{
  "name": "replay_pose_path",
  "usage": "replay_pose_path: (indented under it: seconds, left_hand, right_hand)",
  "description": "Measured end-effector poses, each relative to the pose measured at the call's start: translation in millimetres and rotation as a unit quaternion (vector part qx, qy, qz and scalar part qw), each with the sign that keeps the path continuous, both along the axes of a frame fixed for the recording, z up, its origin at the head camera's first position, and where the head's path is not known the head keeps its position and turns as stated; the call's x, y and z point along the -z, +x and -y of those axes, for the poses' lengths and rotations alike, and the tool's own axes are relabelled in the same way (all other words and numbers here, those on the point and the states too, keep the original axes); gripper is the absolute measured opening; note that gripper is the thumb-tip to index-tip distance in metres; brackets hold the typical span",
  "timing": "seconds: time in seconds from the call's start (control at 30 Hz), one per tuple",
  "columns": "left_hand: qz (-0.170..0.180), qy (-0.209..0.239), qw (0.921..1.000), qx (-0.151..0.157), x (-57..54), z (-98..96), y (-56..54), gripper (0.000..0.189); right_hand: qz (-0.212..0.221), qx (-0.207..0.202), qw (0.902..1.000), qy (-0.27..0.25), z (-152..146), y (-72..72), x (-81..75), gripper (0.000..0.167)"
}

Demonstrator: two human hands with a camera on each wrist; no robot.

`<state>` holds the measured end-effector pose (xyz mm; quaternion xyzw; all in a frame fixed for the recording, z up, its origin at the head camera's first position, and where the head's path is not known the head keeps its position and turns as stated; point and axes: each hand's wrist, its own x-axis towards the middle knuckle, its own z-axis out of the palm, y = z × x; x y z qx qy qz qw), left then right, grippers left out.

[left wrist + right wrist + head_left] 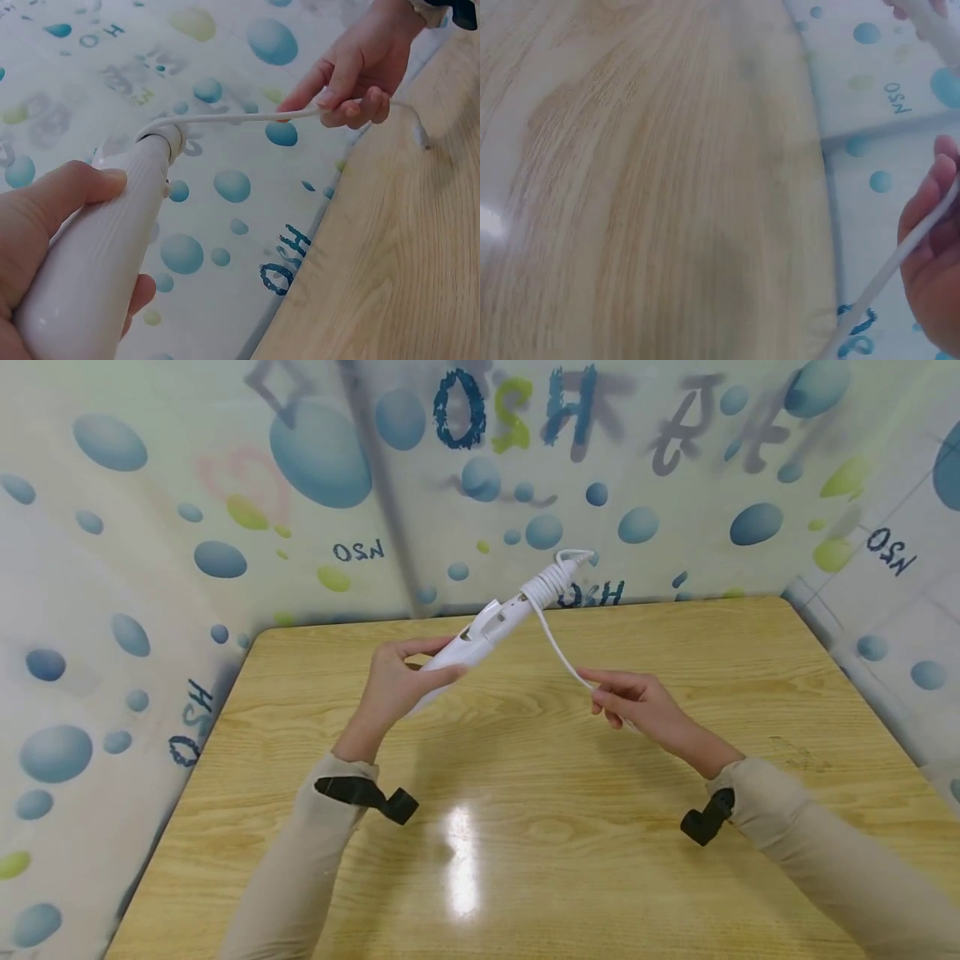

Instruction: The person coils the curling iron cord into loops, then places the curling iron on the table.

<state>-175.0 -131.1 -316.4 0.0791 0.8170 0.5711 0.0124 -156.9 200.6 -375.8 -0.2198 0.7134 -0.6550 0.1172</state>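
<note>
My left hand (397,681) grips the thick end of a slim white corded appliance (480,639) shaped like a curling iron, thumb along its near side. It is held tilted above the table, far end up and to the right. White cord (547,587) is wound in several turns round that far end. A loose length runs down to my right hand (637,706), which pinches it between thumb and fingers. In the left wrist view the cord's free end (421,136) hangs past the right hand. The right wrist view shows the cord (892,262) crossing the right palm.
Under both hands lies a wood-grain table (525,793) with a bright light reflection on it. A pale sheet (480,518) printed with blue and green drops and letters stands behind and along the sides. Each wrist wears a black strap with a small camera (401,807).
</note>
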Motion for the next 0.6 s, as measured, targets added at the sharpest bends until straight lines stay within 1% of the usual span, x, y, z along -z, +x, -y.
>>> replay_pose_path:
  seconds: [0.13, 0.27, 0.4, 0.5, 0.6]
  left_hand:
    - [0.0, 0.021, 0.9994, 0.026, -4.1, -0.4, 3.1, 0.044]
    - [0.006, 0.037, 0.998, 0.051, -8.6, -0.6, 6.9, 0.044]
    - [0.017, 0.045, 0.9955, 0.082, -10.9, 1.7, 9.3, 0.043]
    - [0.017, 0.048, 0.993, 0.107, -12.0, 4.8, 11.2, 0.042]
    - [0.014, 0.042, 0.9903, 0.132, -11.7, 8.3, 12.0, 0.041]
  right_hand:
    - [0.036, 0.026, 0.9989, -0.017, 3, -4.9, 6.9, 0.034]
    - [0.067, 0.036, 0.9967, -0.029, 6, -13.3, 12.9, 0.026]
    - [0.087, 0.022, 0.9956, -0.028, 7, -25.1, 18.3, 0.02]
    - [0.087, 0.001, 0.996, -0.022, 7, -33.9, 20.3, 0.019]
    - [0.086, -0.011, 0.9961, -0.017, 5, -42.2, 20.3, 0.021]
